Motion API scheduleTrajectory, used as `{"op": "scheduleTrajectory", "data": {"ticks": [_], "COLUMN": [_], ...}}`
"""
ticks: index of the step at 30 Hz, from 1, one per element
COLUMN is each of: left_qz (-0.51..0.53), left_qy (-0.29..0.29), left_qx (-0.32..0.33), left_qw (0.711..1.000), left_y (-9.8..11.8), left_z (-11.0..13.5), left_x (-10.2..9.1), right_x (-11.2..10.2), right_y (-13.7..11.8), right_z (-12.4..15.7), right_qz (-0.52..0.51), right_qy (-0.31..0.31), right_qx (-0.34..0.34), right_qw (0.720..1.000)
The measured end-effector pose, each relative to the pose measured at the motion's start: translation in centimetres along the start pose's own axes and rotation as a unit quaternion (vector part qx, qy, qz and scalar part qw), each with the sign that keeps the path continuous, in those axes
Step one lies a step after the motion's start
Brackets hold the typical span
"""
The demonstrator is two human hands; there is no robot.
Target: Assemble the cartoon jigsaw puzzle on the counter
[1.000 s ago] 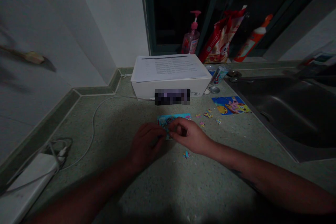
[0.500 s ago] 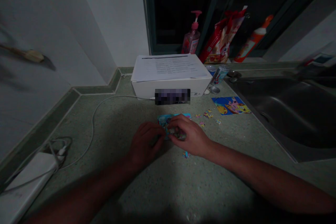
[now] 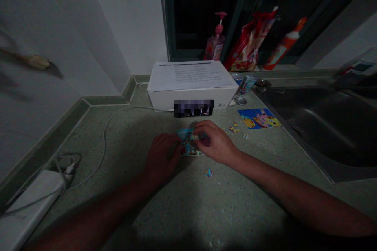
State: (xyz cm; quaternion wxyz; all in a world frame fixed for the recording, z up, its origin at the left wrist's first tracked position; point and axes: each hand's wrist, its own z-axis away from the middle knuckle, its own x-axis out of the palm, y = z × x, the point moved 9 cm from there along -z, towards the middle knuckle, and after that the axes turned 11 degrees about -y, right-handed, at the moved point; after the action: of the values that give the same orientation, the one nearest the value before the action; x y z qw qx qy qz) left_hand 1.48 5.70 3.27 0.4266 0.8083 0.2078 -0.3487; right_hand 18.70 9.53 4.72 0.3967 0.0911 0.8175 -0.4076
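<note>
A small, partly built jigsaw puzzle (image 3: 190,143) with a blue edge lies on the speckled green counter (image 3: 188,204). My left hand (image 3: 161,157) rests on the counter at the puzzle's left edge, fingers curled against it. My right hand (image 3: 213,143) lies over the puzzle's right part, its fingers bent and pressing down on the pieces. One loose piece (image 3: 209,173) sits below my right hand. Several more loose pieces (image 3: 234,128) are scattered to the right. The light is dim, so small details are hard to make out.
A white box (image 3: 191,94) with a printed sheet on top stands behind the puzzle. A colourful picture card (image 3: 259,117) lies right of it, beside a steel sink (image 3: 324,125). Bottles and a red bag line the window sill. A white cable and adapter (image 3: 44,188) lie at left.
My right hand has slid away from me and a little right across the puzzle, uncovering its lower part. My left hand has stayed at the puzzle's left edge.
</note>
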Motion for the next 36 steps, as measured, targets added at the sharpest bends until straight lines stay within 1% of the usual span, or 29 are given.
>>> {"op": "scheduleTrajectory", "data": {"ticks": [5, 8, 11, 15, 22, 36], "left_qz": [-0.007, -0.007, -0.01, -0.02, -0.034, -0.036], "left_qy": [-0.026, -0.041, -0.051, -0.046, -0.054, -0.051], "left_qx": [-0.017, -0.01, 0.002, 0.014, -0.005, 0.006], "left_qw": [1.0, 0.999, 0.999, 0.999, 0.998, 0.998], "left_y": [-0.4, -0.3, 0.0, 0.5, 0.4, 0.6], "left_z": [-0.3, -0.4, -0.3, -0.2, -0.2, -0.3], "left_x": [0.7, 1.0, 1.1, 1.1, 1.2, 1.3], "right_x": [0.4, 1.0, 1.6, 2.4, 3.3, 3.6], "right_y": [1.6, 1.9, 1.9, 1.7, 1.4, 1.4], "right_z": [-0.2, -0.2, -0.3, -0.5, -0.6, -0.5], "right_qz": [0.021, 0.041, 0.055, 0.063, 0.067, 0.074], "right_qy": [-0.012, -0.021, -0.034, -0.059, -0.078, -0.082], "right_qx": [0.023, 0.03, 0.032, 0.041, 0.034, 0.026], "right_qw": [0.999, 0.998, 0.997, 0.995, 0.994, 0.994]}}
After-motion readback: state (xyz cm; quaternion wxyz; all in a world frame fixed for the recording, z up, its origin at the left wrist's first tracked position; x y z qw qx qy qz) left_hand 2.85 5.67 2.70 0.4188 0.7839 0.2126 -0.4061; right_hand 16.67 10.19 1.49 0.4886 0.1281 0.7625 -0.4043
